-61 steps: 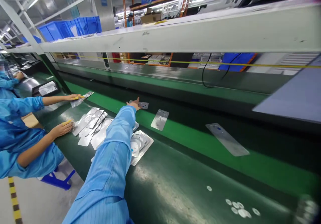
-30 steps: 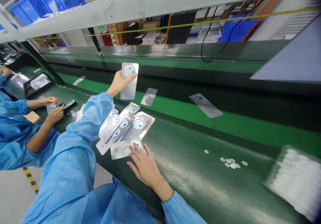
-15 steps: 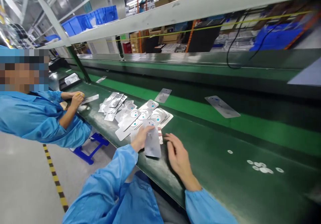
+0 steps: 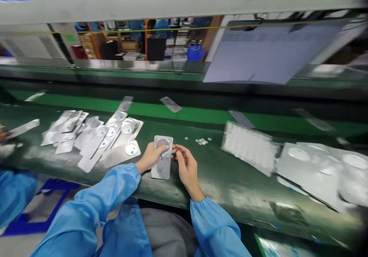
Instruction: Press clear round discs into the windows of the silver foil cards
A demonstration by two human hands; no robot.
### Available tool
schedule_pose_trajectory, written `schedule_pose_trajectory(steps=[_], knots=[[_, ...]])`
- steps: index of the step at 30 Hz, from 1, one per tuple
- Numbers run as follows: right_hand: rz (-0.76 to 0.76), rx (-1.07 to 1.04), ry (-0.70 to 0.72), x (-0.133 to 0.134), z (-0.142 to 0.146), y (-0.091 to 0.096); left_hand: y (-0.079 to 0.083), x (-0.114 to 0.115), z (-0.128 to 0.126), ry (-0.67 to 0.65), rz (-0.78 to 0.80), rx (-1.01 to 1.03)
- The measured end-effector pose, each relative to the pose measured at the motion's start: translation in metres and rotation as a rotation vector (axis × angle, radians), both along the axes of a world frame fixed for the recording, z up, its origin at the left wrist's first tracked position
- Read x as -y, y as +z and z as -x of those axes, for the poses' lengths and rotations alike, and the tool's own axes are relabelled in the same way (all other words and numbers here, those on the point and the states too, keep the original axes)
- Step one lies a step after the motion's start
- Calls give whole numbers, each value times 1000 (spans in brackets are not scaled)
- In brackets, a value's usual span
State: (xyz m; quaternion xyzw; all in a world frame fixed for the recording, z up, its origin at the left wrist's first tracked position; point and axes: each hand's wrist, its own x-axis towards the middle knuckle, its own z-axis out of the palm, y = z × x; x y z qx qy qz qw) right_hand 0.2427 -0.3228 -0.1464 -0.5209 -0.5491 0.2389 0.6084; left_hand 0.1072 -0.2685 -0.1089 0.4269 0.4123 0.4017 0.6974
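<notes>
My left hand (image 4: 152, 155) grips a flat silver plate (image 4: 161, 167) with rounded corners and a round feature near its top. The thumb lies across the plate's face, and the plate is held up just above the green bench. Close to the plate's right edge is my right hand (image 4: 187, 168), its fingers loosely bent and thumb apart; whether the fingertips touch the edge I cannot tell. A heap of similar plates (image 4: 94, 138) lies to the left, several showing round white parts with blue dots. Small white discs (image 4: 202, 141) are scattered beyond my right hand.
At right lie a white sheet of rounded pieces (image 4: 248, 145) and a stack of silver plates (image 4: 313, 168). Single plates (image 4: 170, 104) rest along the green strip (image 4: 195, 113). A pale panel (image 4: 255, 53) hangs from the overhead beam. A co-worker's sleeve (image 4: 17, 195) shows at left.
My view has swung to the right, bringing the white sheet and the right-hand stack into sight. The plate in my left hand is now away from the heap, with my right hand closer to it.
</notes>
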Motion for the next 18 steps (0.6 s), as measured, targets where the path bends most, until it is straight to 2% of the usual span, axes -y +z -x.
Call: schedule_pose_trajectory(steps=[5,9,13,18], knots=[[2,108,-50,11,-23,4,-9,-2,-14,-99,6,-5],[-38,252,-86,12,-22,11,-8,-2,-11,-99,-42,-79],[-95,424,-155,6,-20,9,-8,-4,-11,-109,-86,-139],[-108,499,-187,3,-23,6,-16,-4,-8,-135,-147,-188]])
